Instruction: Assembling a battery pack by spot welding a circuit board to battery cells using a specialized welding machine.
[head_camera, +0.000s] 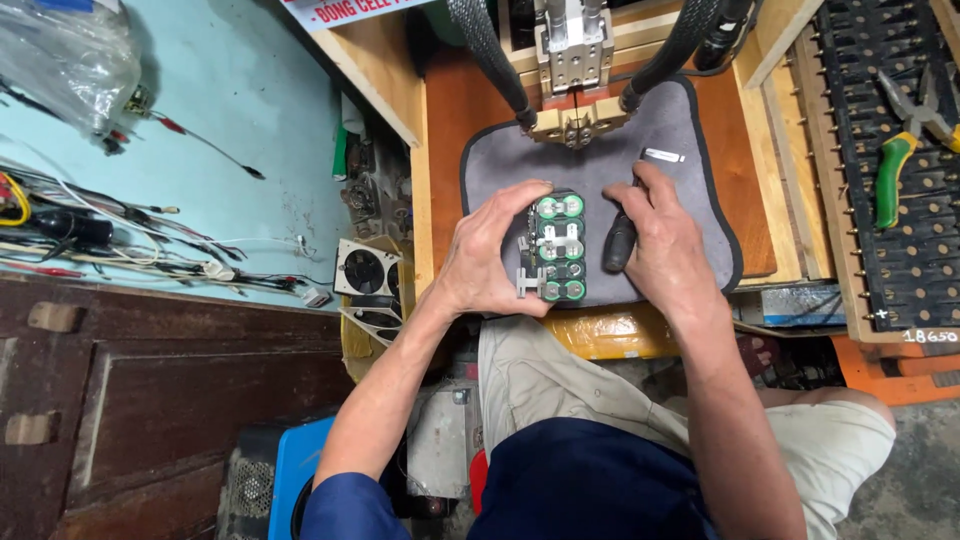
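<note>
A battery pack (560, 248) lies on a mat (690, 150) near the mat's front edge, between the left hand (492, 252), which touches its left side, and the right hand (665, 238) just to its right, which grips a tool handle (620, 240). Behind the pack, at the mat's rear edge, stands a welding head (575, 60), and a small metal strip (662, 155) lies on the mat just behind the right hand. Pliers (905, 145) lie on a cell tray (900, 250) well to the right of the mat; a small fan (364, 268) sits left of the bench.

Both hands (497, 250) (665, 235) curled, gripping.
</note>
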